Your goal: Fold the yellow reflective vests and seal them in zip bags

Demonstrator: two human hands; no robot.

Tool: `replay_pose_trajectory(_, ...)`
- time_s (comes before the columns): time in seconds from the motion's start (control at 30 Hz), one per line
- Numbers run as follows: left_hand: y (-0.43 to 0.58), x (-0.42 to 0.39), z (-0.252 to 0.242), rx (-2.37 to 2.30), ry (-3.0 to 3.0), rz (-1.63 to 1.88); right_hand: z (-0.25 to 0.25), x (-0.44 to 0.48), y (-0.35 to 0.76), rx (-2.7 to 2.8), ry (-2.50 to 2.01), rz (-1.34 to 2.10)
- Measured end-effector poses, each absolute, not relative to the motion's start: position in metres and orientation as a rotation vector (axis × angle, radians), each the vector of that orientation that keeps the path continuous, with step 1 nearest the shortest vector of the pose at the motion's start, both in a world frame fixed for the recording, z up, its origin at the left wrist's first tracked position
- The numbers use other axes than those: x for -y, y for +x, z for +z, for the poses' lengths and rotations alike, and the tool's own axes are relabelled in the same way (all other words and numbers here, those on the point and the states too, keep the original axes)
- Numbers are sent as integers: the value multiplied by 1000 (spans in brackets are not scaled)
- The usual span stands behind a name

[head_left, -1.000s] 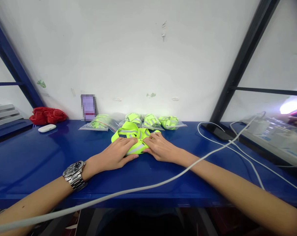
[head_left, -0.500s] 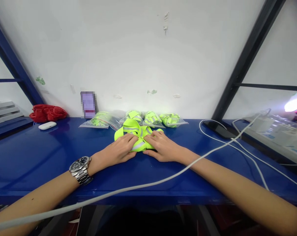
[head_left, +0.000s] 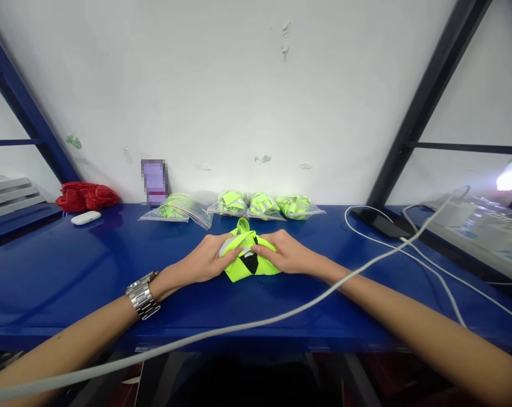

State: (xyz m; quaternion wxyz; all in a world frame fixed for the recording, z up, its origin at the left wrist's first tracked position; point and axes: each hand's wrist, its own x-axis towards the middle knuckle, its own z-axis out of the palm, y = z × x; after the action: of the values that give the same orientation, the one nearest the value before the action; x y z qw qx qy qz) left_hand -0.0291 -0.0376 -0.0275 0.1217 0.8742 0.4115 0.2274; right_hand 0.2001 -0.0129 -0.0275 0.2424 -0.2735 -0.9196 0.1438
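While a pale wall (head_left: pixel 239 85) is rising behind everything, we are working at a wide blue surface (head_left: pixel 78 271). At its far right corner a black post (head_left: pixel 412 107) is leaning in our view, and a white cable (head_left: pixel 256 324) is running diagonally across the foreground. Along the wall, four clear bags (head_left: pixel 177 206) are lying in a row, each holding bright yellow-green material. Between us and that row, near the middle, we are holding a yellow-green strap bundle (head_left: pixel 234 272) with grey bands; we cannot tell how much of its weight is resting on the surface. With our left hand (head_left: pixel 211 257) we are pinching its left side, thumb in front, the other fingers largely hidden behind. With our right hand (head_left: pixel 287 252) we are pinching its right side likewise, the thumb pointing inward. Away to the left, a crumpled red bundle (head_left: pixel 86 196) is lying by the wall. A metal watch (head_left: pixel 143 295) is circling our left wrist, and a small white case (head_left: pixel 85 218) is sitting just in front of the red bundle. Smallest of all, a narrow loop (head_left: pixel 242 225) is sticking up from the strap bundle.
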Motion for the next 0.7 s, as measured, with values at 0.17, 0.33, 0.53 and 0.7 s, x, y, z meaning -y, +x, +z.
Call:
replay_pose_trajectory(0.17,-29,30,-37,-1305,2640,654,-35,7,195,2510,-898,310)
replay_pose_trajectory(0.33,-32,18,-46,-1416,2706,633,-51,2,193,2338,-823,-178)
replay_pose_trajectory(0.53,-29,14,-55,-1521,2925,765,-48,6,201,2448,-699,-393)
replay_pose_trajectory(0.7,-24,23,-49,-1440,3233,622,-37,11,215,2612,-616,-394)
